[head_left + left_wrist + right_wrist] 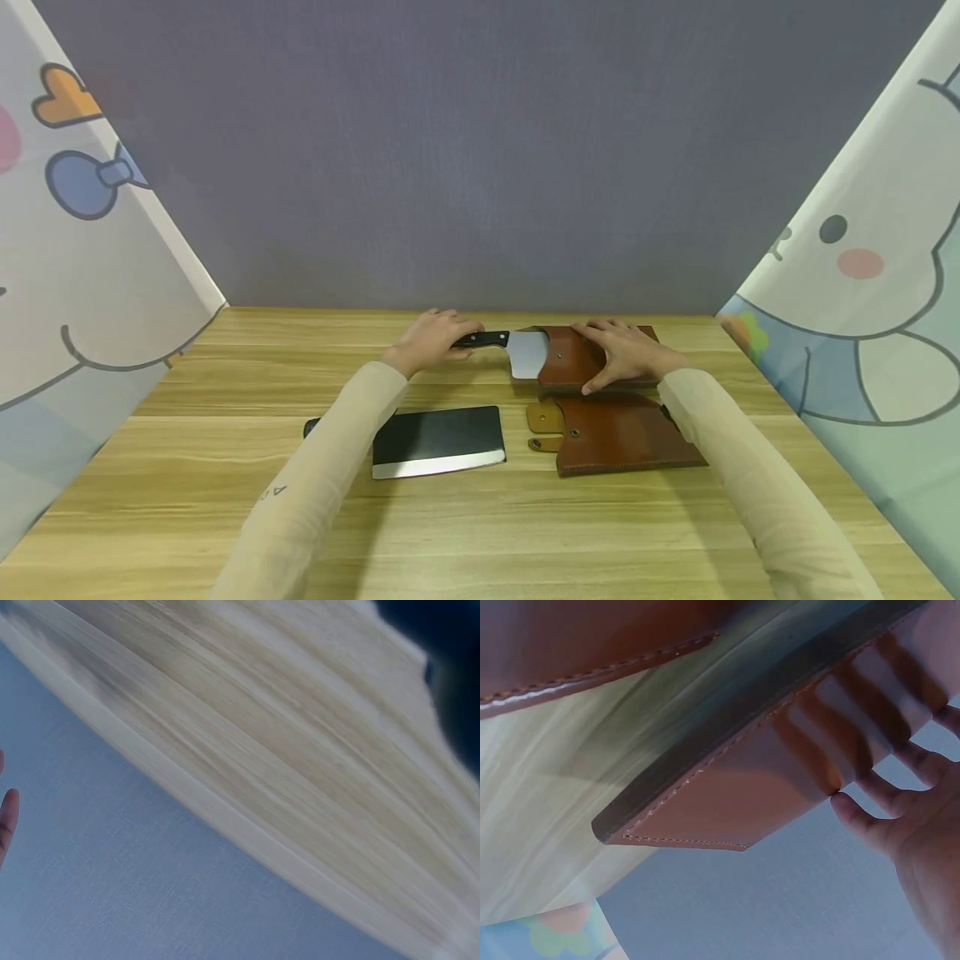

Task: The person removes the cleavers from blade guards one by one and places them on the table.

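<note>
At the table's far side my left hand [437,337] grips the black riveted handle [491,338] of a cleaver. The cleaver's bright blade [528,354] lies partly inside a brown leather sheath [564,357]; the rest of the blade is hidden there. My right hand [624,350] spans this sheath from above, thumb at the near edge. In the right wrist view, fingertips [847,810] touch the sheath's stitched leather [735,795]. The left wrist view catches only a bit of finger [9,814] at its left border.
Nearer on the wooden table [465,542] lies a second cleaver [438,442], black-bladed with a silver edge, partly under my left forearm. A second brown sheath [622,437] with tan straps lies beside the first, partly under my right sleeve. A grey panel [480,167] stands behind.
</note>
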Tool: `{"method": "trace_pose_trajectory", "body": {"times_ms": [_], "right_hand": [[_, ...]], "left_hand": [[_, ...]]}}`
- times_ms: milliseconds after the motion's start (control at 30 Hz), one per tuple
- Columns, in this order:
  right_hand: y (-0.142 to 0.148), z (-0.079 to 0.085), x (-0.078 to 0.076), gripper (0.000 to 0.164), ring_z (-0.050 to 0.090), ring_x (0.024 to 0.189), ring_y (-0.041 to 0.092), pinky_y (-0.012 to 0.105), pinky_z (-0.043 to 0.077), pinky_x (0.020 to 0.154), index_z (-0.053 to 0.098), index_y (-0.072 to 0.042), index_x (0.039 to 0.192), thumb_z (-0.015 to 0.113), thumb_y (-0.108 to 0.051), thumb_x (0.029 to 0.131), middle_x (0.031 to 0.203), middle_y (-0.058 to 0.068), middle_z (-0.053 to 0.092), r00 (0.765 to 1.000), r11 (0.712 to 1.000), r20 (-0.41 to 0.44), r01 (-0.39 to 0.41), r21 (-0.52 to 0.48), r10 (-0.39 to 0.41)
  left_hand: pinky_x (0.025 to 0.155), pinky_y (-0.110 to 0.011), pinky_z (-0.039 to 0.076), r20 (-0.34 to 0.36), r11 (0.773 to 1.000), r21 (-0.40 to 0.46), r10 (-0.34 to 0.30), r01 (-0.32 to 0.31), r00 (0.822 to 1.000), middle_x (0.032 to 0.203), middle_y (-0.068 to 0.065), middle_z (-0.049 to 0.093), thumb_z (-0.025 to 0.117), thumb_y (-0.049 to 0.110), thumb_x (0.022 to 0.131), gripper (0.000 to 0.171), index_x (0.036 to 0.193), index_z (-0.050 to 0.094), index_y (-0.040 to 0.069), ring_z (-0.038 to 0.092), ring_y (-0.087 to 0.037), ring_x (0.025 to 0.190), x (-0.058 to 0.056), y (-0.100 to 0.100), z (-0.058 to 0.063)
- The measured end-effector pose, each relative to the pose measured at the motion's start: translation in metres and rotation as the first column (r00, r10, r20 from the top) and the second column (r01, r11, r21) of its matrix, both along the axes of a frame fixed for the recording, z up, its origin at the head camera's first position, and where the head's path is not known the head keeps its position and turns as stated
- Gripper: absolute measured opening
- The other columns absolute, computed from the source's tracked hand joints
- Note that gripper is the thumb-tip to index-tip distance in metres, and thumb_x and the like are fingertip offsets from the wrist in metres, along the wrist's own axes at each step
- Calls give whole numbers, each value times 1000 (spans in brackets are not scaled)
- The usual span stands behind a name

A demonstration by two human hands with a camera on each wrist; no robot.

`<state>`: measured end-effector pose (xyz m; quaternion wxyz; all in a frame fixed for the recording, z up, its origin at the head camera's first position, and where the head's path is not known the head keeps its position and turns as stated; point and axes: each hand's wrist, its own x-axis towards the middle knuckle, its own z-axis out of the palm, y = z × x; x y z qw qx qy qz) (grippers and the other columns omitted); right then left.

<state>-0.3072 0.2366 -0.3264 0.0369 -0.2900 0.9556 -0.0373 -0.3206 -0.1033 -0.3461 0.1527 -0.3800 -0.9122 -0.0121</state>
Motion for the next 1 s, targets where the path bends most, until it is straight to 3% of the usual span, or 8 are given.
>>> {"method": "trace_pose_trajectory", "body": {"times_ms": [267,600,1000], "right_hand": [[3,-2,0,110,30,128,46,69,26,96,29,-12,144,75,-63,57,142,21,34,1000,1000,-12,0,2,0],[5,1,1,111,28,129,47,70,22,98,27,-13,144,75,-61,57,143,22,32,1000,1000,5,21,4,-21],[10,0,1,109,31,125,49,69,28,94,32,-10,142,74,-63,57,139,23,35,1000,1000,-25,-12,-28,11]], "left_hand": [[88,-47,47,-20,1000,-4,-3,3,1000,113,-1,65,62,37,86,40,121,56,21,59,-23,101,1,-3,0],[80,-43,49,-31,1000,3,-1,2,1000,110,1,67,64,35,84,38,120,58,23,59,-22,94,1,-7,3],[76,-42,49,-28,1000,2,10,-10,1000,100,0,68,64,36,84,37,118,58,25,58,-21,88,1,-14,7]]}}
